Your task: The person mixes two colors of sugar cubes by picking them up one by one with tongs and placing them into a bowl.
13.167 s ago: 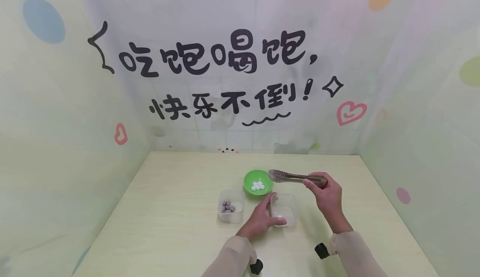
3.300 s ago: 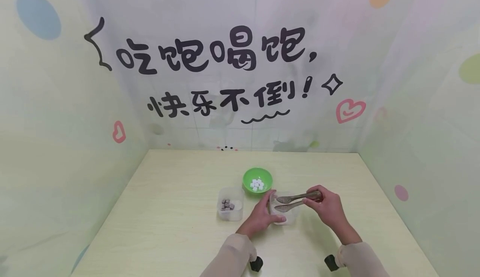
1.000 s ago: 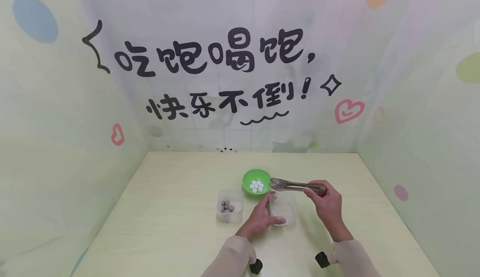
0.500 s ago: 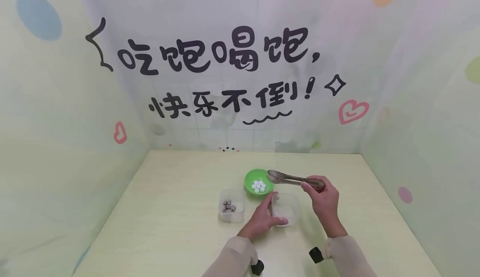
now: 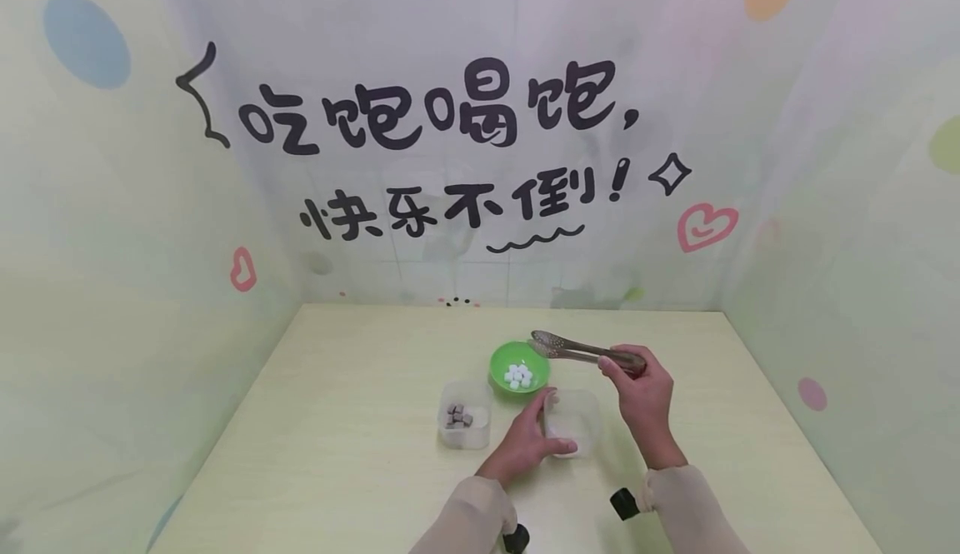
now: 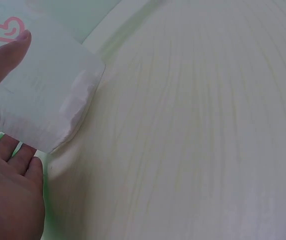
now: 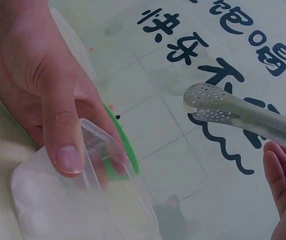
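In the head view my left hand (image 5: 522,444) grips a clear plastic container (image 5: 576,412), thumb on the near side and fingers at the far left corner. Pale lumps show through its lower wall in the right wrist view. My right hand (image 5: 647,396) holds metal tongs (image 5: 552,341) with perforated ends. Those ends are raised near the right rim of a green bowl (image 5: 501,377), a little apart in the head view. No cube is visible between them. Several white cubes (image 5: 517,375) lie in the bowl.
A second clear container (image 5: 465,439) stands left of my left hand, with several greyish-purple cubes (image 5: 456,415) inside. All of it stands on a pale wooden table (image 5: 337,421), enclosed by printed fabric walls (image 5: 480,21) at the back and sides.
Since about three seconds ago, the tongs have come up out of the right container to the bowl's edge. In the last second they shifted slightly left. My left hand keeps its grip.
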### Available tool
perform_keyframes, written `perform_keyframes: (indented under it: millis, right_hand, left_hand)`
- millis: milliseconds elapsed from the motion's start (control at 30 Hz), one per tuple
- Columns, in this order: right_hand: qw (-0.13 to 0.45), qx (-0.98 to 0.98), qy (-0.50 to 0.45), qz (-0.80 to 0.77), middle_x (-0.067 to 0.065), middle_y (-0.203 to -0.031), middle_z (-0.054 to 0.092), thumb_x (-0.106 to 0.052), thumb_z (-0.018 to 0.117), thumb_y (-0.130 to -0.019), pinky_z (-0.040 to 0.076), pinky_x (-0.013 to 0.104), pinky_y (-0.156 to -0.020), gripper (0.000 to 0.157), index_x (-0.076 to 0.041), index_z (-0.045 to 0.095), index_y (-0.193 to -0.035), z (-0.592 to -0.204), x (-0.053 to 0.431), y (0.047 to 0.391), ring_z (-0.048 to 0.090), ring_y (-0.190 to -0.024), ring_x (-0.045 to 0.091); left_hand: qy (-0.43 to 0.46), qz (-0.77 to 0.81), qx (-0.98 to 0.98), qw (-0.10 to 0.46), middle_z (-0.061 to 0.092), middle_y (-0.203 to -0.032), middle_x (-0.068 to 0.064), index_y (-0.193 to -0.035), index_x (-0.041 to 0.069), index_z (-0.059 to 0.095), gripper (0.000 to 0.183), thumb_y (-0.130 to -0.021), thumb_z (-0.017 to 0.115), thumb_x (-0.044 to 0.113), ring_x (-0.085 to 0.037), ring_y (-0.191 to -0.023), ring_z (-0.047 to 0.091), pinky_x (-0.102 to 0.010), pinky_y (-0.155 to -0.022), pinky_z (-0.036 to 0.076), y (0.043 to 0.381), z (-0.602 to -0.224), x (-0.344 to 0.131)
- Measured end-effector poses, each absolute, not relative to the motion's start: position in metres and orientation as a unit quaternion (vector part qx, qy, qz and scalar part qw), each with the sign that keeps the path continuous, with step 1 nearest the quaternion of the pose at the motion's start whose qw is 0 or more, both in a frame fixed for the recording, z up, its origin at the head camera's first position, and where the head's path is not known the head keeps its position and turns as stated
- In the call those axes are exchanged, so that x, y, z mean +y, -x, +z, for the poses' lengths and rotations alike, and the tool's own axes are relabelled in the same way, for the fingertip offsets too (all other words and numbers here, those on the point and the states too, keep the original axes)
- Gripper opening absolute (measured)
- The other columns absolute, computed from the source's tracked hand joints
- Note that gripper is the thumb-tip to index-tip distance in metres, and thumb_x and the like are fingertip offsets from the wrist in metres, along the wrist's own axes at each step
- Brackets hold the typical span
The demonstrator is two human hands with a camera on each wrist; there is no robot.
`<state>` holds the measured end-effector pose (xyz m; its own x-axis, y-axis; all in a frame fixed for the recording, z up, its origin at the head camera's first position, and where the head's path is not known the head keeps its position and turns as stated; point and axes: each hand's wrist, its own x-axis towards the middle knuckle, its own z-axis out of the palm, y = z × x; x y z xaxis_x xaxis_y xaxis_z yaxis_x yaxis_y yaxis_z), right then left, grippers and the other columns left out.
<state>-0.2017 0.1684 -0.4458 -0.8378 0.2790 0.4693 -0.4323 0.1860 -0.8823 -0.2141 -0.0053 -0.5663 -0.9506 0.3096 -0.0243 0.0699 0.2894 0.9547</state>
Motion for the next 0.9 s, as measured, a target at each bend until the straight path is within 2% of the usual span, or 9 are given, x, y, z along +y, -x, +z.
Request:
perform_keyframes:
  millis: [533,900]
  right_hand:
    - [0.267,-0.734,-0.040,0.623,0.021,-0.082,0.069,0.008,0.074,-0.080,0.052,0.015,-0.060,0.022,0.013,0.064,-0.099,-0.445,0.171,0.199,0.066,-0.068,0.003]
    - [0.229,-0.760,-0.018,0.608,0.009,-0.083,0.071,-0.005,0.078,-0.081,0.053,0.017,-0.061,0.026,0.004,0.066,-0.102,-0.483,0.194,0.207,0.067,-0.070,0.004]
  left_hand:
    - [-0.120,0.585,0.796,0.101,0.035,-0.153,-0.010,-0.152,0.017,0.032,0.096,-0.073,0.085,0.028,-0.033,-0.141,0.029,-0.054,-0.112,0.023,0.214,-0.565,-0.006]
    - [-0.122,0.585,0.796,0.100,0.034,-0.154,-0.009,-0.152,0.020,0.031,0.097,-0.073,0.085,0.031,-0.032,-0.140,0.029,-0.053,-0.112,0.023,0.215,-0.567,-0.006]
